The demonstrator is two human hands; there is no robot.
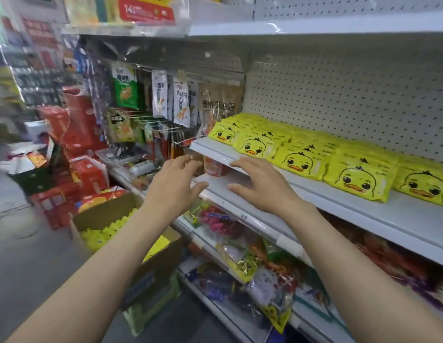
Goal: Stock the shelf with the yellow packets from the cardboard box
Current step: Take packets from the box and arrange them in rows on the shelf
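**Both hands empty at the shelf edge**

Your left hand and right hand reach forward with fingers loosely spread, gripping nothing, just in front of the white shelf. At 8 o'clock, on the grey floor, the cardboard box stands open with yellow packets inside; your left forearm covers part of it. At 2 o'clock the yellow packets printed with a duck face lie overlapped in rows against the pegboard backing. Hanging snack bags at 11 o'clock are blurred; their print is unreadable.
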